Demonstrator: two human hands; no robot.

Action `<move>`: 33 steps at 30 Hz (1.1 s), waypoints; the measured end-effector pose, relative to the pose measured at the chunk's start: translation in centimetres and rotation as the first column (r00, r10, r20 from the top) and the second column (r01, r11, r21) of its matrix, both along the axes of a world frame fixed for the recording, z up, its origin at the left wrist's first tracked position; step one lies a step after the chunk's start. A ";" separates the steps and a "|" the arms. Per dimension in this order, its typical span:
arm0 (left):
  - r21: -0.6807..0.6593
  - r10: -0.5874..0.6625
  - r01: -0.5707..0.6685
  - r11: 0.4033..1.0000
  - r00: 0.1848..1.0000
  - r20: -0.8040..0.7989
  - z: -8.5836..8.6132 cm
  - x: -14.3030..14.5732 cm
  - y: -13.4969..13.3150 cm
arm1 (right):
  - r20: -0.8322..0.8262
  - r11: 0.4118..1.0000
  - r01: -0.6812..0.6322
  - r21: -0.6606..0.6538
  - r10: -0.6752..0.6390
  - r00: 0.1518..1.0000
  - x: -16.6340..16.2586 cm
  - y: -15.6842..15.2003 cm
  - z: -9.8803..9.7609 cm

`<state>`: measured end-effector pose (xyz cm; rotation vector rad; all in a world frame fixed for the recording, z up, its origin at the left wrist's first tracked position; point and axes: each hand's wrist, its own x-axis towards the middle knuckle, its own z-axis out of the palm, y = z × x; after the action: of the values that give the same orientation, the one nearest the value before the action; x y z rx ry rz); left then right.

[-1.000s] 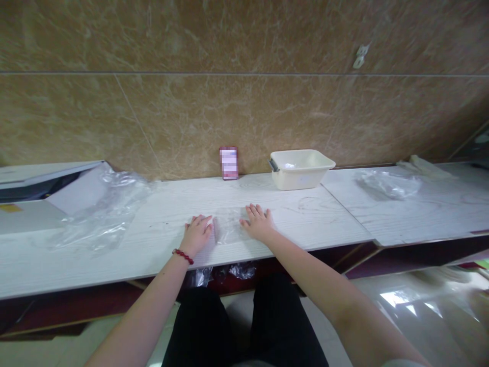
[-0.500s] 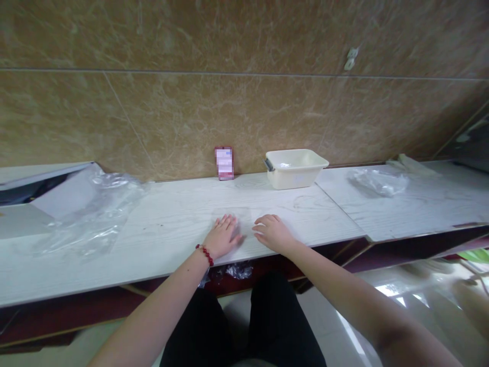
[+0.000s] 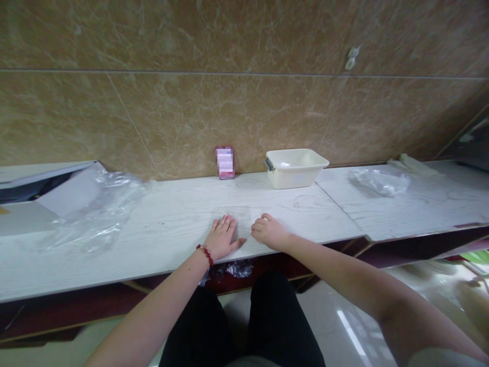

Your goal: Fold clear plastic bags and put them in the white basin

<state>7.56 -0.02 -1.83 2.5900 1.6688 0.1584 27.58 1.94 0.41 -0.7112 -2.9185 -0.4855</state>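
Observation:
My left hand (image 3: 221, 237), a red bead bracelet (image 3: 206, 254) on its wrist, lies flat with fingers spread. Beneath it is a thin, clear plastic sheet or small bag (image 3: 242, 213), hard to see against the white wood-grain counter (image 3: 183, 214). At the right edge of that plastic, my right hand (image 3: 269, 233) has its fingers curled in and pressed together. Whatever may be between those fingertips is hidden.
A cream plastic bin (image 3: 296, 178) and a phone (image 3: 225, 164) propped upright stand at the wall. To the left are an open white box (image 3: 64, 193) and a large clear bag (image 3: 99, 224). Crumpled plastic (image 3: 382, 182) lies to the right. Below the counter edge is a shelf (image 3: 260, 269).
My right hand's fingers have curled closed and shifted slightly left toward the plastic. My left hand stays flat, its thumb reaching a little farther right.

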 end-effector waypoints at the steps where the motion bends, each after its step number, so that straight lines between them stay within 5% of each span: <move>1: 0.004 -0.006 0.006 1.000 1.000 -0.001 0.1 0.1 -0.1 | 0.005 1.000 -0.010 0.004 0.010 1.000 0.0 0.0 0.1; 8: 0.004 -0.002 0.002 1.000 1.000 0.014 0.3 0.9 -0.9 | -0.021 1.000 -0.013 0.007 0.013 1.000 0.1 0.2 2.0; 15: -0.017 0.037 -0.035 0.999 0.990 0.134 1.6 1.5 -0.5 | -0.284 0.998 -0.024 -0.057 0.007 0.959 -0.1 0.8 3.1; 21: -0.287 0.156 -0.004 0.958 0.846 0.510 5.9 0.4 0.7 | -0.703 0.931 0.035 -0.364 -0.299 0.645 0.5 2.1 3.6; 25: -0.516 0.370 0.107 0.850 0.578 0.728 8.5 -0.7 1.3 | -0.695 0.749 -0.016 -0.662 -0.606 0.387 0.6 3.2 3.2; 28: -0.594 0.519 0.285 0.752 0.299 0.801 9.9 -1.3 1.6 | -0.624 0.592 -0.199 -0.781 -0.733 0.270 0.1 4.0 2.2; 33: -0.596 0.671 0.459 0.659 0.001 0.742 10.6 -2.7 2.8 | -0.403 0.197 -0.603 -0.773 -0.887 0.226 -1.6 5.3 1.4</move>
<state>4.84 2.77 8.76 0.8621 0.8628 0.8875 26.00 7.25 1.84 -0.9453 -1.2368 1.6108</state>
